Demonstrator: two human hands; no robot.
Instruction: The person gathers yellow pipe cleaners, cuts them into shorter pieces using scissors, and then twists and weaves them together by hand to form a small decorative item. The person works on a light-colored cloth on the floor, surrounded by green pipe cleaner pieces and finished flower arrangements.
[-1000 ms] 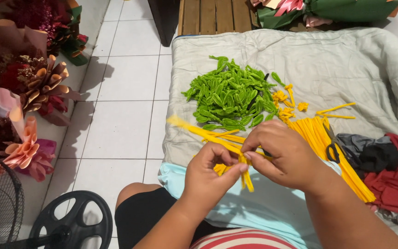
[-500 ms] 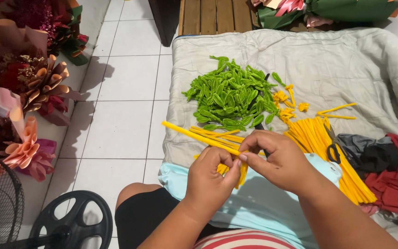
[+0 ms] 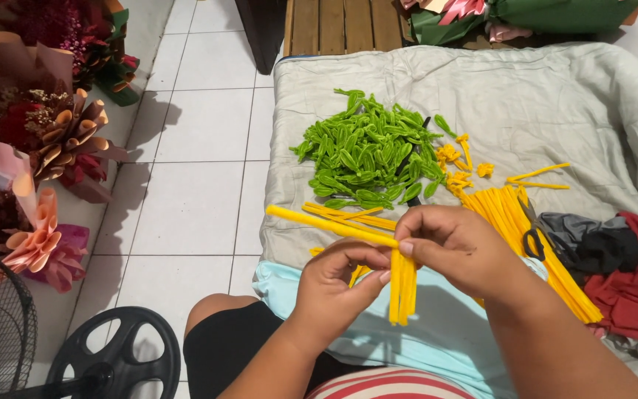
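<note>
Both hands at work over my lap. My left hand [image 3: 334, 284] pinches a short bundle of folded yellow fuzzy craft stems [image 3: 402, 284], which hangs downward between the two hands. My right hand [image 3: 458, 247] clamps a single long yellow stem [image 3: 326, 222] across the top of that bundle, its free end jutting left.

Finished so far, by the look of it: a heap of small green fuzzy leaf shapes [image 3: 369, 157] on the grey cloth-covered cushion [image 3: 555, 96], and a few small yellow twisted pieces [image 3: 455, 159] beside it.

Left to do, I judge: a thick row of straight yellow stems [image 3: 548, 251] lies unused to the right, black-handled scissors [image 3: 532, 233] on top. A few loose stems lie nearer.
</note>
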